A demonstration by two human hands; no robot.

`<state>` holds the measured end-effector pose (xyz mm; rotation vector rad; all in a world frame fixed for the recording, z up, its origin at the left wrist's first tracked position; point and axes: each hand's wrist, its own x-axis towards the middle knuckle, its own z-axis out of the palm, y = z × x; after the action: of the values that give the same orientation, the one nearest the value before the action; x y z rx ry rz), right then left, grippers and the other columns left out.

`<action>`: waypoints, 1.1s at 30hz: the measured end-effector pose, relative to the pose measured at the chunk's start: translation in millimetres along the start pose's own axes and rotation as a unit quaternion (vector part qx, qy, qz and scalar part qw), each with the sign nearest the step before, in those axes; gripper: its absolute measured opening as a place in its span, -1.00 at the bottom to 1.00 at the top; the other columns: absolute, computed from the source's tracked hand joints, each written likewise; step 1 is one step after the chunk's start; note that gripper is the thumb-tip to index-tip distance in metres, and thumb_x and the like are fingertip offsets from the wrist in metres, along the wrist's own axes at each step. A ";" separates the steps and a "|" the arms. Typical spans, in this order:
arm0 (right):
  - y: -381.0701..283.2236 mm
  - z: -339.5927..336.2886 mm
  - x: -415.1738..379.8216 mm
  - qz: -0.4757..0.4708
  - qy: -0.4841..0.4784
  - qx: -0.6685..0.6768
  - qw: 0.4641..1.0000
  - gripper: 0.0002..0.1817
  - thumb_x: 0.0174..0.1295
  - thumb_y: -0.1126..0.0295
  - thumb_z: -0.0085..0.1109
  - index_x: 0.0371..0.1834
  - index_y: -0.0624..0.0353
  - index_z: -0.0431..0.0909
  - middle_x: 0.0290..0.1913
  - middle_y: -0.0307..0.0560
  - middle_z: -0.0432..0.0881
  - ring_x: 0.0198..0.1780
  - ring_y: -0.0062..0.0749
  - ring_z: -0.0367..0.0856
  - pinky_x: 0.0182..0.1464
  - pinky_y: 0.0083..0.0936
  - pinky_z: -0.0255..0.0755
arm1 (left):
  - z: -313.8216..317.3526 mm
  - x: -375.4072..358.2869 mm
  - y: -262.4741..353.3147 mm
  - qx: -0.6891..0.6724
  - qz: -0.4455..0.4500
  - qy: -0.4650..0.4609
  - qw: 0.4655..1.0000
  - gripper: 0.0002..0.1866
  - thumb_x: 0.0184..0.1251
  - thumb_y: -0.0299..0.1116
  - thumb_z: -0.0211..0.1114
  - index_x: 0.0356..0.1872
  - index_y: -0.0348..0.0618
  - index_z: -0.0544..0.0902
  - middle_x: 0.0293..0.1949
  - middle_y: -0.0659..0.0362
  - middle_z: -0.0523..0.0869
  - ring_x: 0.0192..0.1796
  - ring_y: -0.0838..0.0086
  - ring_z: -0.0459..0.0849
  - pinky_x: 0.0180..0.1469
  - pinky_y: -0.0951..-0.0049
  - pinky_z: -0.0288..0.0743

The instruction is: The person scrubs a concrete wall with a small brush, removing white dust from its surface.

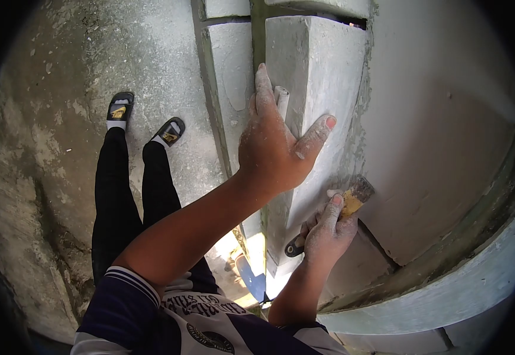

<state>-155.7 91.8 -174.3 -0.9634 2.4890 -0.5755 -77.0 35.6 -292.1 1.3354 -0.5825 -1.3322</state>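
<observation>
My left hand (278,145) lies against the corner of the whitened pillar (334,77), thumb and one finger stretched out. A small grey-white rolled sheet (281,100) sticks out from under it and looks held there; its other end is hidden. Lower right, my right hand (330,235) is closed around a putty knife (358,196). The worn, dirty blade points toward the wall side of the pillar, and the dark handle end (294,245) shows beyond my fingers. White dust coats both hands.
A smooth grey wall (435,177) adjoins the pillar at right, with rough patches along the joint. My sandaled feet (145,121) stand on the stained concrete floor (62,136) at left. Bright light enters through an opening (246,266) near the bottom.
</observation>
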 end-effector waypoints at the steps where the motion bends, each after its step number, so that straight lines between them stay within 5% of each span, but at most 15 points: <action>1: 4.3 -2.7 -0.3 -0.007 -0.002 -0.016 1.000 -0.79 0.54 0.33 0.00 -0.05 0.29 0.45 -0.62 -0.31 0.30 -0.73 -0.70 0.20 -0.71 -0.63 0.15 | 0.1 -0.8 0.7 0.002 0.001 0.002 1.000 0.24 0.27 0.10 0.40 0.50 -0.59 -0.28 0.34 -0.60 0.16 0.43 -0.31 0.36 0.37 0.07 0.40; 15: 10.5 -8.5 -1.5 0.004 -0.022 -0.031 0.999 -0.83 0.54 0.34 -0.02 -0.06 0.24 0.43 -0.63 -0.34 0.29 -0.72 -0.72 0.15 -0.71 -0.64 0.11 | -3.1 -1.2 0.7 0.048 -0.003 0.003 0.999 0.24 0.28 0.12 0.38 0.50 -0.59 -0.28 0.35 -0.60 0.14 0.42 -0.34 0.35 0.37 0.02 0.39; 17: -8.0 -4.6 1.9 0.011 -0.027 -0.039 0.999 -0.80 0.54 0.32 0.00 -0.06 0.25 0.48 -0.65 -0.30 0.36 -0.73 -0.68 0.28 -0.70 -0.61 0.18 | -2.0 -0.2 1.6 -0.004 -0.016 -0.005 1.000 0.24 0.28 0.13 0.38 0.50 -0.59 -0.28 0.36 -0.59 0.13 0.43 -0.33 0.34 0.37 0.04 0.39; 20: -3.0 -2.5 6.3 -0.010 -0.024 -0.026 0.999 -0.78 0.54 0.30 0.01 -0.09 0.26 0.51 -0.66 -0.28 0.40 -0.73 -0.65 0.36 -0.69 -0.59 0.21 | 1.0 -1.1 -0.4 -0.010 0.032 0.021 0.999 0.11 0.33 -0.08 0.42 0.46 -0.68 -0.18 0.18 -0.42 0.46 0.25 -0.01 0.59 0.36 0.16 0.39; 23: 11.7 -10.9 3.3 -0.010 -0.032 -0.046 0.998 -0.77 0.54 0.30 0.01 -0.11 0.27 0.50 -0.65 -0.27 0.41 -0.73 -0.64 0.36 -0.69 -0.59 0.23 | -0.4 -2.2 -0.9 0.056 0.007 0.011 0.998 0.25 0.26 0.11 0.41 0.51 -0.57 -0.28 0.37 -0.56 0.12 0.44 -0.30 0.34 0.38 0.06 0.39; 26: -8.0 -3.4 4.9 0.004 -0.040 -0.063 0.997 -0.78 0.54 0.31 0.00 -0.11 0.27 0.48 -0.64 -0.26 0.42 -0.73 -0.64 0.36 -0.69 -0.58 0.23 | 0.6 -0.9 -2.1 -0.021 -0.017 -0.001 1.000 0.25 0.26 0.09 0.42 0.51 -0.57 -0.28 0.36 -0.57 0.12 0.44 -0.30 0.35 0.37 0.04 0.39; 33: 1.5 -9.1 1.8 0.015 -0.040 -0.031 0.999 -0.79 0.54 0.30 0.01 -0.08 0.24 0.49 -0.63 -0.27 0.42 -0.73 -0.64 0.34 -0.70 -0.57 0.20 | -2.3 -1.1 0.6 0.043 -0.007 0.005 0.999 0.24 0.26 0.09 0.42 0.52 -0.55 -0.27 0.36 -0.58 0.13 0.42 -0.30 0.37 0.36 0.05 0.40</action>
<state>-162.3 93.6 -167.9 -0.9522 2.4580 -0.4425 -75.0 37.2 -291.7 1.4184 -0.6301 -1.3233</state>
